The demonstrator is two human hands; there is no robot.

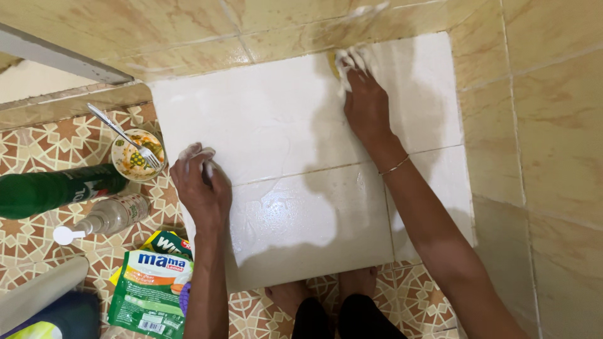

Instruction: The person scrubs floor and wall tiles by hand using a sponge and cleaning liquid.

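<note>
A wet, soapy white tiled surface lies in front of me against the yellowish wall. My right hand presses a foamy yellow sponge onto its far edge, fingers covered in suds. My left hand rests flat on the near left part of the white surface, fingertips soapy, holding nothing that I can see. My bare feet stand at the surface's near edge.
On the patterned floor at left: a small bowl with a fork, a dark green bottle lying down, a clear pump bottle, and green refill pouches. Yellowish wall tiles rise on the right.
</note>
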